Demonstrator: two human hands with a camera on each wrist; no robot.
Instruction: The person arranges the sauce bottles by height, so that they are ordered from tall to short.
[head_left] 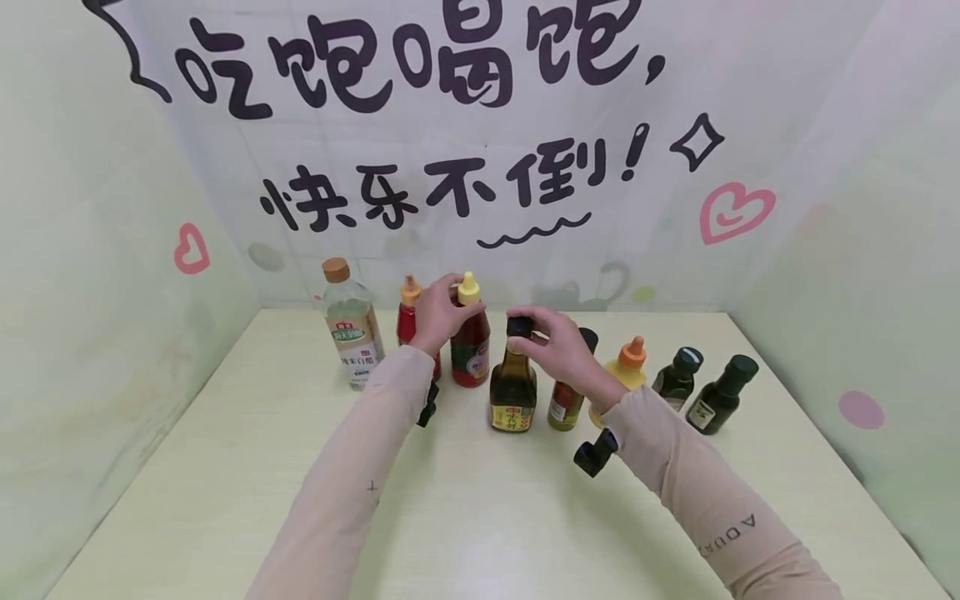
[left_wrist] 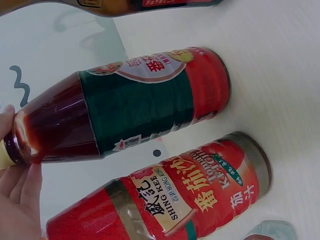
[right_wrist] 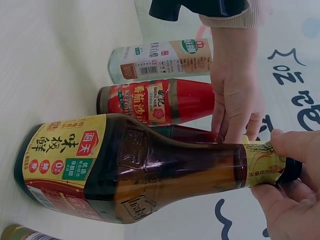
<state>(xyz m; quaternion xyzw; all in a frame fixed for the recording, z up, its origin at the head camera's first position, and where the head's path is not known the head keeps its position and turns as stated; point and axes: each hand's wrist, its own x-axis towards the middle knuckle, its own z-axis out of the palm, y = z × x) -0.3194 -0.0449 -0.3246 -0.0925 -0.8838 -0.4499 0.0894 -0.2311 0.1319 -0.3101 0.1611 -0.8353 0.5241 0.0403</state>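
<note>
My left hand (head_left: 437, 315) holds the neck of a dark red ketchup bottle (head_left: 470, 357) with a yellow nozzle cap, just under the cap. In the left wrist view that ketchup bottle (left_wrist: 140, 100) shows its green label and red base. Beside it, my right hand (head_left: 561, 346) pinches the neck of a brown soy sauce bottle (head_left: 513, 390) at the black cap. The right wrist view shows the yellow label of the soy sauce bottle (right_wrist: 65, 155) and my thumb and fingers around its neck. Both bottles stand upright near the table's back.
Left of the hands stand a clear vinegar bottle (head_left: 352, 329) and a red ketchup bottle (head_left: 407, 321), partly hidden by my left hand. To the right are a green-brown bottle (head_left: 565, 406), a yellow squeeze bottle (head_left: 630, 372) and two dark bottles (head_left: 675, 379). A printed cloth backs the table (head_left: 480, 517).
</note>
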